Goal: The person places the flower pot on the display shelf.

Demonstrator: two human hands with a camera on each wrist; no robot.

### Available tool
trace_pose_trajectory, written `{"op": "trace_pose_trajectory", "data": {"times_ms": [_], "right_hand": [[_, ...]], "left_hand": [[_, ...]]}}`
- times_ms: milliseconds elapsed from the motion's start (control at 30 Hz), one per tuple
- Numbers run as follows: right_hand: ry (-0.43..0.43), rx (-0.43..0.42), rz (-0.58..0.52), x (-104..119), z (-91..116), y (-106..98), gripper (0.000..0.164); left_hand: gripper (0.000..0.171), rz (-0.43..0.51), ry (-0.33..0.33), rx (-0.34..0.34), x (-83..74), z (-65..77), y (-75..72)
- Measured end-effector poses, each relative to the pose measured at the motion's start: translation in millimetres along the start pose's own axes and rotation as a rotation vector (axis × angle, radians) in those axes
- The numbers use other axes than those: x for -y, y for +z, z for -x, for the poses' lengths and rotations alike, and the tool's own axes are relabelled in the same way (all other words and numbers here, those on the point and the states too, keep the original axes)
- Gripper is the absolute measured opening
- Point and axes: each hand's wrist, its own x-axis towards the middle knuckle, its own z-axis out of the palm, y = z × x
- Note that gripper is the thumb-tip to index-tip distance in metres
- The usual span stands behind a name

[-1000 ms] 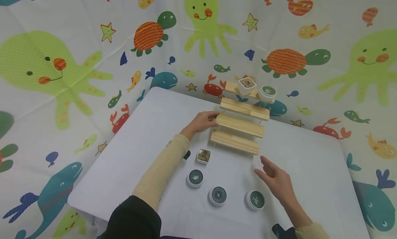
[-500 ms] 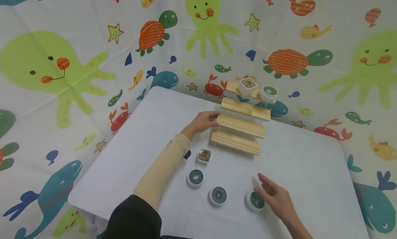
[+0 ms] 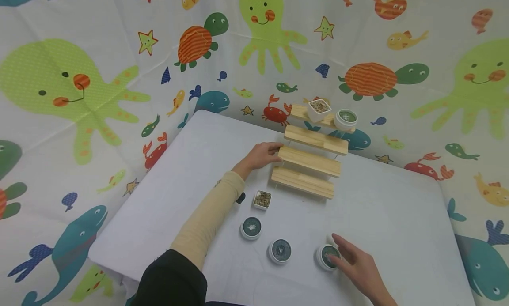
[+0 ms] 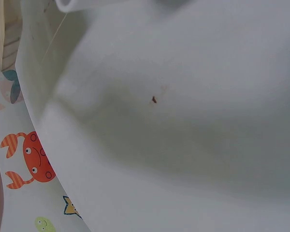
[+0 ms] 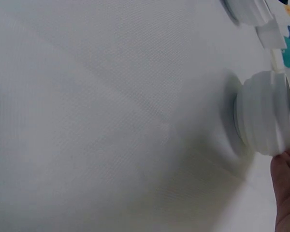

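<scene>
My left hand (image 3: 260, 156) holds the left end of a four-step wooden display stand (image 3: 309, 161), fingers and thumb at the edge of a middle shelf. Only a sliver of that hand shows in the left wrist view. At the front right, my right hand (image 3: 359, 266) is at a small round white pot (image 3: 323, 258) with a dark green top. Its thumb overlaps the pot's right side, and the other fingers reach past it, loosely bent. In the right wrist view, a fingertip (image 5: 282, 166) meets the rim of the white pot (image 5: 263, 113), which stands on the table.
Two more round pots, one nearer the middle (image 3: 280, 251) and one farther left (image 3: 251, 228), stand on the white table (image 3: 397, 226). Behind them is a square pot (image 3: 262, 200). The top shelf bears a square pot (image 3: 318, 110) and a round pot (image 3: 345, 119). A sea-animal curtain (image 3: 310, 50) hangs behind.
My right hand has come down and toward me from beside the stand to the front right pot. My left hand has stayed at the stand.
</scene>
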Motion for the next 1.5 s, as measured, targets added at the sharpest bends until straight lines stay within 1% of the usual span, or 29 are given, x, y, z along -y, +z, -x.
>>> {"op": "trace_pose_trajectory", "data": {"times_ms": [100, 200, 367, 467, 600, 867, 1000, 1167, 1367, 1500], "right_hand": [[-0.007, 0.004, 0.036, -3, 4, 1, 0.07], [-0.026, -0.003, 0.042, -7, 8, 3, 0.07], [-0.123, -0.062, 0.05, -13, 12, 6, 0.068], [-0.161, -0.081, 0.07, -17, 14, 8, 0.068], [-0.149, -0.077, 0.09, -18, 15, 12, 0.07], [-0.104, -0.096, 0.059, -17, 13, 14, 0.067], [-0.073, -0.094, 0.025, -12, 6, 11, 0.067], [-0.023, -0.091, 0.003, 4, -9, 4, 0.071], [-0.026, -0.097, 0.006, 24, -30, -11, 0.073], [-0.041, -0.113, 0.041, 38, -45, -24, 0.075]], "left_hand": [[0.061, -0.006, -0.006, -0.001, -0.9, 0.5, -0.3], [0.061, -0.006, -0.009, -0.001, -1.5, 0.7, -0.8], [0.061, 0.001, -0.013, -0.002, -1.0, -0.1, -1.5], [0.06, 0.005, -0.009, -0.001, -1.0, -0.6, -1.4], [0.06, 0.01, -0.01, -0.003, -2.0, -0.5, -1.4], [0.06, -0.003, -0.014, -0.007, -2.9, -1.8, -1.5], [0.06, -0.006, -0.014, -0.004, -2.7, -2.4, -1.5], [0.059, -0.014, -0.018, -0.006, -2.3, -2.3, -1.1], [0.059, -0.012, -0.011, -0.005, -1.7, -2.0, -1.0], [0.06, -0.011, -0.012, -0.001, -0.2, -1.2, -0.7]]}}
